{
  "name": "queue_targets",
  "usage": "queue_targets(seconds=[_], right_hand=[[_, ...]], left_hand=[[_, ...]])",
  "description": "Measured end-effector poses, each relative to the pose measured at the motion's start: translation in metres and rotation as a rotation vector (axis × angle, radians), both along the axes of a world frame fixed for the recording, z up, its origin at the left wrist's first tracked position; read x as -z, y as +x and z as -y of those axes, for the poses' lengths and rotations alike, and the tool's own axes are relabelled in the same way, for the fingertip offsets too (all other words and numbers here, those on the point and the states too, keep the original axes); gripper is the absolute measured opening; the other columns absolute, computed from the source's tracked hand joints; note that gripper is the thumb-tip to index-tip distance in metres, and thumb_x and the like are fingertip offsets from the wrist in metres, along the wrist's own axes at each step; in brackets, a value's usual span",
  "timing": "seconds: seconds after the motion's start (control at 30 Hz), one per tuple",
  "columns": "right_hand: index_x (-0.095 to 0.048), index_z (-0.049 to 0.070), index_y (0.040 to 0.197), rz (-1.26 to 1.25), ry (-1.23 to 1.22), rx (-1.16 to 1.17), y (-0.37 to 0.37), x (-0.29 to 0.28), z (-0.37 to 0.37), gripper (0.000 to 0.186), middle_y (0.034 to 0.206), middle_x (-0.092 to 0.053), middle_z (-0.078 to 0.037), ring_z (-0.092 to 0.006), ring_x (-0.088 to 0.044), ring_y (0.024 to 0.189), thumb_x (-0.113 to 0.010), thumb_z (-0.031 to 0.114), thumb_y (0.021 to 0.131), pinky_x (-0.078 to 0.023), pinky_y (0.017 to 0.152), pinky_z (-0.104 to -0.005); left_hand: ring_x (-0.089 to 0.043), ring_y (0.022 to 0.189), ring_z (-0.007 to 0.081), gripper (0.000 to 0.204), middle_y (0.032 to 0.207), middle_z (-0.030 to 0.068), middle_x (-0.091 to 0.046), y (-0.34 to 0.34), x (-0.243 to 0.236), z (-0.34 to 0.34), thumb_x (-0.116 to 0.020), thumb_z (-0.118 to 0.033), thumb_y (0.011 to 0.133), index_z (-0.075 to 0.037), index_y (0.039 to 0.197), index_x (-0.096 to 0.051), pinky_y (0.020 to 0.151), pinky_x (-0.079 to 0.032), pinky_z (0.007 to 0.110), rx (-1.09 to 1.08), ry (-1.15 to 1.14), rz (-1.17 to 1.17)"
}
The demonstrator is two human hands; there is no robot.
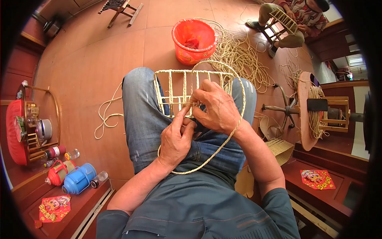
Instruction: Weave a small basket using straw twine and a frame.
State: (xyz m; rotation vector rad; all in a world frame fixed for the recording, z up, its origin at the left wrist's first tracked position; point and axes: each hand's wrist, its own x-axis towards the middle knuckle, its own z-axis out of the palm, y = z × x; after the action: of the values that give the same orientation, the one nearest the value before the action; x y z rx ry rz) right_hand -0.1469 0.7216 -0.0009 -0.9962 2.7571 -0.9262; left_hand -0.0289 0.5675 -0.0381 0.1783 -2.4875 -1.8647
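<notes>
Across my thighs rests a small frame wound with pale twisted cord (170,87), its strands spaced apart in a grid. My right hand (218,107) is closed at the middle of the grid, thumb and fingers pinching a cord there. Just below and left of it, my left hand (177,139) is also closed, index fingertip against the same spot. What its curled fingers grip is partly hidden, but it appears to be cord. One long loop of cord (215,156) arcs from the frame's far side, over my right wrist and back under my left hand.
Beyond my knees stand a red bucket (185,53) and a heap of loose cord (242,59). Another person (304,20) sits far right with a similar stool frame. A swivel-base chair (284,109) is at right. Blue and red jugs (79,178) stand at left.
</notes>
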Motion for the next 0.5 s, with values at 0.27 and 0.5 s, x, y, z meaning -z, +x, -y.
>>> queue_targets(seconds=[0.27, 0.5], right_hand=[[-0.074, 0.004, 0.097, 0.182, 0.092, -0.079, -0.016, -0.012, -0.004, 0.019, 0.094, -0.062, -0.017, -0.0362, -0.064, 0.09, -0.067, 0.015, 0.083, -0.053, 0.08, -0.0478], [-0.075, 0.004, 0.099, 0.217, 0.048, -0.101, -0.02, -0.01, -0.006, 0.021, 0.092, -0.061, -0.015, -0.034, -0.062, 0.087, -0.067, 0.014, 0.082, -0.051, 0.078, -0.0461]], left_hand=[[-0.06, 0.072, 0.0106, 0.073, 0.108, 0.0062, -0.075, -0.002, 0.002, -0.005, -0.064, -0.007, 0.105, -0.003, 0.168, -0.029, 0.068, -0.052, 0.026, 0.061, 0.924, 0.307], [-0.061, 0.074, 0.0108, 0.069, 0.107, 0.007, -0.075, -0.007, 0.011, -0.007, -0.067, -0.01, 0.104, -0.002, 0.164, -0.033, 0.071, -0.052, 0.027, 0.07, 0.966, 0.355]])
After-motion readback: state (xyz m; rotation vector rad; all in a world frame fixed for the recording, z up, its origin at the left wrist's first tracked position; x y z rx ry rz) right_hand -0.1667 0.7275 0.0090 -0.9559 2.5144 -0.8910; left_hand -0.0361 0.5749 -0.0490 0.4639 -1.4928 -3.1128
